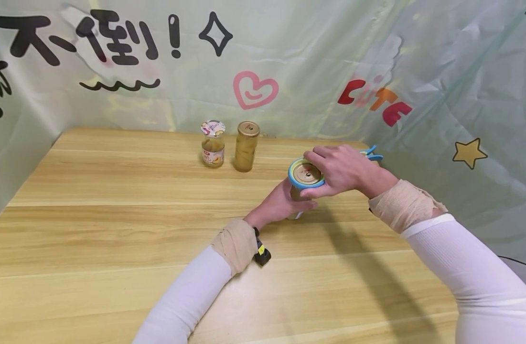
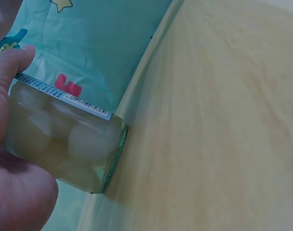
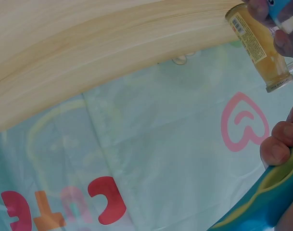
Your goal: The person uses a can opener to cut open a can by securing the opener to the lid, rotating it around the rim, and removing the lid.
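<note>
1. My right hand grips the blue opener, which loops around the lid
2. My left hand grasps the jar below that, lid up, right of the desk's middle
3. Farther left, I see a short jar just beside a tall jar on the desk
4. Behind, I see the curtain
</note>
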Available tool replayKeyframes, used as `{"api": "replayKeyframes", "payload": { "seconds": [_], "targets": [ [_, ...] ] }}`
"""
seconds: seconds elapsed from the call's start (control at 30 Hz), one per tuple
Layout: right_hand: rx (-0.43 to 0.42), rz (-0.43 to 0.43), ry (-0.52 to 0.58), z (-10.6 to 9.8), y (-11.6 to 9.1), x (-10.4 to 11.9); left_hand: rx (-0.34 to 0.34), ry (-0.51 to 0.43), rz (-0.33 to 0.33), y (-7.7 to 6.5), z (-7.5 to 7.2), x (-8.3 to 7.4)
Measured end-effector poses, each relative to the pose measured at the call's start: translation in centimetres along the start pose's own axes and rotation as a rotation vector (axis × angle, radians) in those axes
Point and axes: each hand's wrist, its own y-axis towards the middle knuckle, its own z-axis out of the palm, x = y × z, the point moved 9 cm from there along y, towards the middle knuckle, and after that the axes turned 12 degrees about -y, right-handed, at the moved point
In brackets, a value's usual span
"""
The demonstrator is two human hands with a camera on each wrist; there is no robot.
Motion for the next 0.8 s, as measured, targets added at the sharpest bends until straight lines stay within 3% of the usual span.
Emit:
{"api": "replayKeyframes", "payload": {
  "seconds": [0.37,0.57,0.8],
  "targets": [
    [0.025,0.039,-0.021,-1.7,-1.1,-0.7,0.013,-0.055,0.033,0.2,0.6,-0.5],
    [0.108,0.072,-0.041,-2.4,-2.3,-1.3,-0.008,0.007,-0.007,0.0,0.2,-0.2],
    [0.145,0.097,-0.055,-3.2,-4.3,-1.1,-0.016,-0.005,-0.029,-0.2,0.1,0.1]
  ]
}}
